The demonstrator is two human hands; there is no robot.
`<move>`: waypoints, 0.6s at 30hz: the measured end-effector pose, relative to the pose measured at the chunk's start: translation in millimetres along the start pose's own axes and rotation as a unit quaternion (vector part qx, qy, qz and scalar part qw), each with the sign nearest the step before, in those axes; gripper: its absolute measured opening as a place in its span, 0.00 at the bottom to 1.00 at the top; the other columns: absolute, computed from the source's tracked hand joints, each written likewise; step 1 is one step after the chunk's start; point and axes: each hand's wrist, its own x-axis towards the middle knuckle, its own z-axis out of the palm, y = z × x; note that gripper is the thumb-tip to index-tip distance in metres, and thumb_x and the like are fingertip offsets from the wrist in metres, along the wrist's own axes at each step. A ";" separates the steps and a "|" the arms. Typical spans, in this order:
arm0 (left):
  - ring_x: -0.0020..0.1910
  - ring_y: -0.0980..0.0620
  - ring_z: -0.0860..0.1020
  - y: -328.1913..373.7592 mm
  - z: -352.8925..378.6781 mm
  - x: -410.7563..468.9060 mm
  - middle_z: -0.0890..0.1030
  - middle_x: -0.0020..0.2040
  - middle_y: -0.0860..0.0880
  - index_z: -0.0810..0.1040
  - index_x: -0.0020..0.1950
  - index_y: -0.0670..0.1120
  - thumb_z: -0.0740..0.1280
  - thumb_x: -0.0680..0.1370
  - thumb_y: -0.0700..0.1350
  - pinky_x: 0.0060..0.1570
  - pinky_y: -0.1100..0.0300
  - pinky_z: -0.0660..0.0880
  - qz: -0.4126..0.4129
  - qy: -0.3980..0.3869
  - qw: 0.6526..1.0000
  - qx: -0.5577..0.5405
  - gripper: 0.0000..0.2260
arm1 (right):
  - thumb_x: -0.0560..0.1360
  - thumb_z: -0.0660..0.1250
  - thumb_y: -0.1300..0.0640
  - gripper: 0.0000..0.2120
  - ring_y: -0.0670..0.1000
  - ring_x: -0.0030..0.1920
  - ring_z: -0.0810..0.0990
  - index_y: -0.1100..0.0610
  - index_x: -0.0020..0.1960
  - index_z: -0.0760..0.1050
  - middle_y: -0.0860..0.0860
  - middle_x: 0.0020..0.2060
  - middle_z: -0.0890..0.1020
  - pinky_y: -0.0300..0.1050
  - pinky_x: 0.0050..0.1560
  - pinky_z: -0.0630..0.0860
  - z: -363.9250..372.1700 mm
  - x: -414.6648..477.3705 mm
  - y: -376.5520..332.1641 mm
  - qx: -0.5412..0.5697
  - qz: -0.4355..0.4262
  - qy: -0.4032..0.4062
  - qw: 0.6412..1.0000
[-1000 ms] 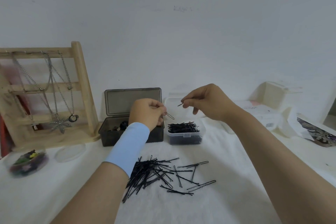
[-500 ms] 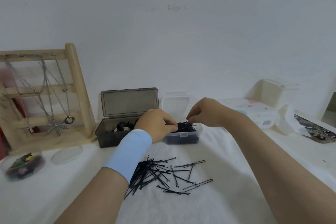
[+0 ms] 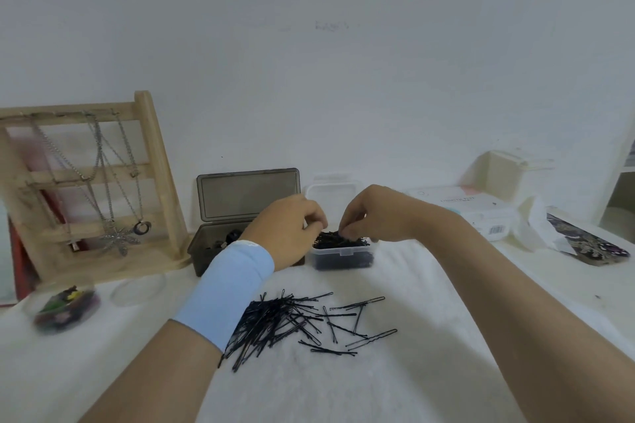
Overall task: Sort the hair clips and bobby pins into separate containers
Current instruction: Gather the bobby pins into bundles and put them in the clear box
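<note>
A small clear box (image 3: 343, 253) full of black bobby pins stands on the white cloth, its lid tipped up behind it. My right hand (image 3: 378, 213) hovers over it, fingertips pinched on the bobby pins at the top of the heap. My left hand (image 3: 288, 227), with a light blue wristband, is curled at the box's left edge with its fingers closed; I see nothing in them. A loose pile of bobby pins (image 3: 292, 319) lies nearer to me. A dark grey box (image 3: 213, 251) with its lid up holds dark hair clips.
A wooden jewellery stand (image 3: 158, 175) with necklaces is at the left. In front of it are a round clear tub of coloured clips (image 3: 65, 307) and its lid (image 3: 137, 288). White boxes (image 3: 481, 213) and a patterned pouch (image 3: 584, 244) are at the right.
Both hands, which held one bobby pin between them in the air, have come down onto the clear box. The view has shifted slightly since half a second ago.
</note>
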 end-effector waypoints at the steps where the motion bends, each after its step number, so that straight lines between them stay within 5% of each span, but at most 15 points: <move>1: 0.45 0.57 0.77 0.2 -4.8 -6.0 0.76 0.45 0.60 0.81 0.48 0.56 0.64 0.80 0.47 0.50 0.60 0.75 -0.006 -0.029 1.000 0.008 0.07 | 0.72 0.71 0.56 0.05 0.45 0.36 0.81 0.48 0.46 0.85 0.46 0.38 0.86 0.40 0.40 0.78 0.3 -5.3 -4.9 -0.011 -0.002 -0.048 0.999; 4: 0.52 0.57 0.78 3.0 -17.6 -26.0 0.79 0.53 0.60 0.80 0.57 0.58 0.66 0.79 0.54 0.56 0.59 0.75 -0.032 -0.159 0.986 0.045 0.09 | 0.71 0.75 0.55 0.15 0.46 0.47 0.83 0.46 0.56 0.83 0.45 0.46 0.86 0.37 0.43 0.78 2.8 -22.5 -20.6 -0.068 0.006 -0.181 0.981; 7: 0.73 0.53 0.67 6.5 -18.1 -46.7 0.67 0.74 0.57 0.64 0.77 0.58 0.67 0.70 0.70 0.71 0.49 0.66 -0.088 -0.300 0.942 0.119 0.39 | 0.69 0.78 0.50 0.29 0.45 0.53 0.79 0.45 0.68 0.75 0.43 0.58 0.81 0.35 0.45 0.72 10.9 -38.1 -32.5 -0.172 0.024 -0.254 0.951; 10: 0.76 0.51 0.59 7.1 -5.7 -65.9 0.59 0.76 0.55 0.56 0.80 0.55 0.68 0.63 0.75 0.73 0.45 0.63 -0.086 -0.342 0.917 0.188 0.51 | 0.66 0.80 0.49 0.31 0.48 0.51 0.77 0.44 0.67 0.74 0.42 0.53 0.77 0.42 0.51 0.75 28.7 -46.2 -35.7 -0.229 0.059 -0.256 0.937; 13: 0.71 0.53 0.62 6.8 5.2 -76.2 0.64 0.70 0.55 0.63 0.77 0.57 0.70 0.64 0.73 0.69 0.47 0.68 -0.054 -0.305 0.936 0.168 0.46 | 0.66 0.79 0.52 0.20 0.49 0.47 0.82 0.45 0.57 0.80 0.44 0.47 0.83 0.41 0.47 0.78 42.3 -46.5 -36.3 -0.231 0.053 -0.241 0.941; 18: 0.62 0.51 0.73 0.3 7.9 -78.6 0.75 0.60 0.54 0.78 0.65 0.58 0.69 0.76 0.55 0.62 0.53 0.74 -0.023 -0.229 0.968 0.096 0.18 | 0.69 0.74 0.57 0.09 0.50 0.34 0.82 0.47 0.48 0.84 0.52 0.41 0.87 0.37 0.35 0.76 53.5 -48.0 -45.4 -0.197 0.035 -0.221 0.954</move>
